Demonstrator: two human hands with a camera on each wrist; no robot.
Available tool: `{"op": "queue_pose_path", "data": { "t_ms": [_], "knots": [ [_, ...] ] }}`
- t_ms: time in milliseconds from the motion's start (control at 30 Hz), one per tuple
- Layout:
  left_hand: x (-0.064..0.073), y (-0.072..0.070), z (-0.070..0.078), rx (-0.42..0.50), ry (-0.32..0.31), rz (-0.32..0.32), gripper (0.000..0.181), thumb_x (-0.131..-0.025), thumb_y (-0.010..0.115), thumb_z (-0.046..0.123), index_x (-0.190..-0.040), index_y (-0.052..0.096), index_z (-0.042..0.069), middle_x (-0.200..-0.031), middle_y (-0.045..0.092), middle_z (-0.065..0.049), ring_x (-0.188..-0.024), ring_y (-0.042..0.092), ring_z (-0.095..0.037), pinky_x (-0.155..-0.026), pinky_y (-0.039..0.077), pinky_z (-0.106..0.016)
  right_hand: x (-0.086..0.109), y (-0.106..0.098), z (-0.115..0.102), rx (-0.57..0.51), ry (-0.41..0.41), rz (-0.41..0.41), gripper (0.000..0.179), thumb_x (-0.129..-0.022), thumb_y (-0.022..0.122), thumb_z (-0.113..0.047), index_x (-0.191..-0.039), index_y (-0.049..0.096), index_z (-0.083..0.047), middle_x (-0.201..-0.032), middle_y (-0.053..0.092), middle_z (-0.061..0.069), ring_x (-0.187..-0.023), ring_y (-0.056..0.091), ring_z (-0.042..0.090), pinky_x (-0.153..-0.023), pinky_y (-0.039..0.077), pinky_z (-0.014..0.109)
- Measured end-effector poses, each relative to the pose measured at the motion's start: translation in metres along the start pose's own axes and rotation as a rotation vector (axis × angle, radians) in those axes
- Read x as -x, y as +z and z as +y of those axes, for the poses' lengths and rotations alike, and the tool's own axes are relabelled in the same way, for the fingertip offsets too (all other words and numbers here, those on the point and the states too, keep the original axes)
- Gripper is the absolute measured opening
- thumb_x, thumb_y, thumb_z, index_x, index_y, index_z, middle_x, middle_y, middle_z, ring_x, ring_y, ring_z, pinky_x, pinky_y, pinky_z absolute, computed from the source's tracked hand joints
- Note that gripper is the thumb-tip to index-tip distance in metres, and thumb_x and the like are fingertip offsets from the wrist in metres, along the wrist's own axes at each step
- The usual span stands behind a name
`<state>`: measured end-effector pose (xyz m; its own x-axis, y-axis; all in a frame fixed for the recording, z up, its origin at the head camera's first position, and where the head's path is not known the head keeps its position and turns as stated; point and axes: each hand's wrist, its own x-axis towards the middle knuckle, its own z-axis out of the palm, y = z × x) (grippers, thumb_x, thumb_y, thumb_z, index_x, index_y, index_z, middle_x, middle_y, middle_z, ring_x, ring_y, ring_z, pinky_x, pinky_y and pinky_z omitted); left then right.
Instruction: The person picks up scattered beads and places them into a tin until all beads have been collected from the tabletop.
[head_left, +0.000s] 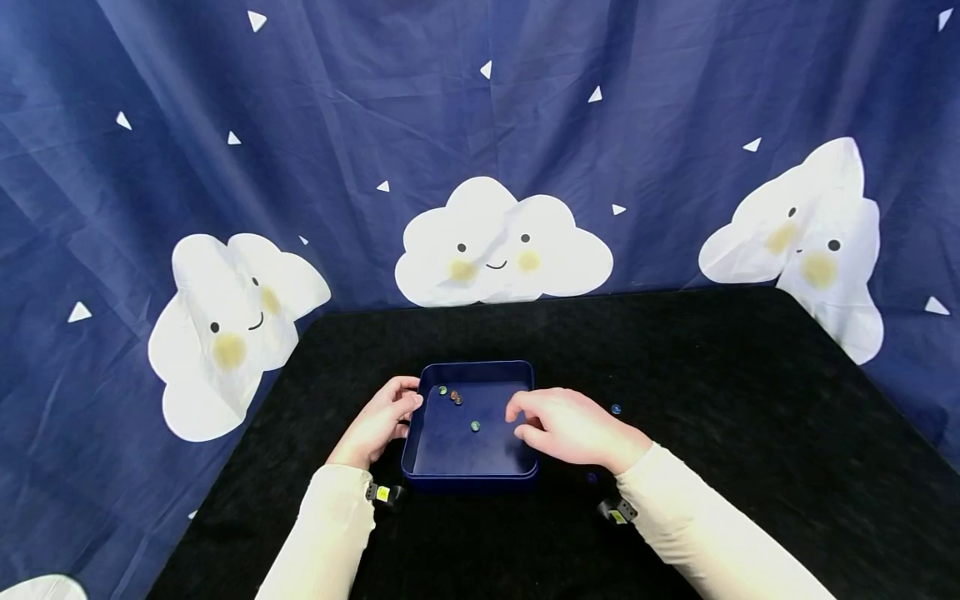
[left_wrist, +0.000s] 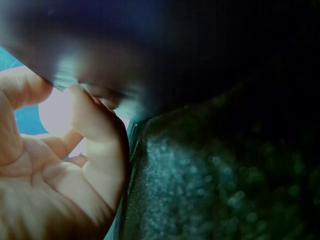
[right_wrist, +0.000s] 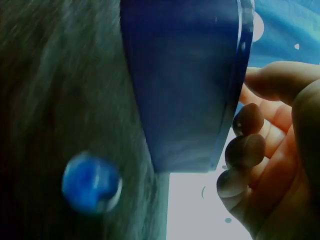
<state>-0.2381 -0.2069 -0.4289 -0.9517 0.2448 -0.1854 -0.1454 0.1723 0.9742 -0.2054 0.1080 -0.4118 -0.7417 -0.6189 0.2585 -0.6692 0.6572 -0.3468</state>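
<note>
A square navy blue box with raised walls stands on the black cloth. Inside it lie several small glass marbles: a greenish one near the middle, the others grouped toward the back left. At the left wall, my left hand holds the box, thumb by the rim and bent fingers against the outer side. My right hand hovers over the right wall, fingers loosely curled, thumb and index finger apart, no marble visible between them. Beyond that hand sits a blue marble; another dark blue marble lies under the right wrist.
Black cloth covers the table. Behind it hangs a blue curtain printed with white clouds. In the right wrist view, a blue marble rests on the cloth beside the box's outer wall.
</note>
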Motion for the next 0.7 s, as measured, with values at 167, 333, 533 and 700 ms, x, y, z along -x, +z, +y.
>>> {"op": "queue_pose_path", "data": {
  "t_ms": [167, 333, 533, 700],
  "knots": [
    [0.001, 0.0, 0.0, 0.006, -0.001, -0.002, 0.041, -0.093, 0.051, 0.009, -0.13, 0.039, -0.002, -0.108, 0.049, -0.022, -0.078, 0.055, -0.022, -0.057, 0.048, -0.029, 0.011, -0.006, 0.016, -0.016, 0.039, 0.002, 0.013, -0.085, 0.062, -0.032, -0.098, 0.059, -0.034, -0.065, 0.047, -0.019, -0.059, 0.046, 0.0, -0.06, 0.04, 0.021],
    [0.001, 0.0, -0.001, 0.006, 0.0, -0.002, 0.041, -0.093, 0.051, 0.01, -0.13, 0.039, -0.002, -0.108, 0.049, -0.021, -0.078, 0.056, -0.022, -0.058, 0.049, -0.03, 0.017, -0.014, 0.028, -0.037, 0.082, 0.004, 0.015, -0.084, 0.064, -0.029, -0.098, 0.06, -0.033, -0.062, 0.047, -0.018, -0.056, 0.045, 0.0, -0.06, 0.041, 0.022],
    [0.0, 0.001, 0.0, 0.004, 0.013, -0.004, 0.041, -0.093, 0.052, 0.01, -0.13, 0.04, -0.002, -0.108, 0.048, -0.024, -0.077, 0.054, -0.021, -0.056, 0.047, -0.029, 0.02, -0.017, 0.034, -0.031, 0.106, 0.002, 0.015, -0.084, 0.065, -0.029, -0.097, 0.06, -0.032, -0.062, 0.046, -0.019, -0.056, 0.045, 0.0, -0.06, 0.041, 0.023],
    [0.001, 0.001, 0.002, -0.001, 0.001, -0.003, 0.042, -0.093, 0.052, 0.009, -0.13, 0.039, -0.003, -0.11, 0.047, -0.026, -0.077, 0.054, -0.021, -0.055, 0.047, -0.028, 0.023, -0.018, 0.044, -0.029, 0.145, 0.015, 0.018, -0.082, 0.067, -0.029, -0.099, 0.06, -0.029, -0.064, 0.048, -0.018, -0.058, 0.046, 0.001, -0.06, 0.041, 0.024]
  ]
}}
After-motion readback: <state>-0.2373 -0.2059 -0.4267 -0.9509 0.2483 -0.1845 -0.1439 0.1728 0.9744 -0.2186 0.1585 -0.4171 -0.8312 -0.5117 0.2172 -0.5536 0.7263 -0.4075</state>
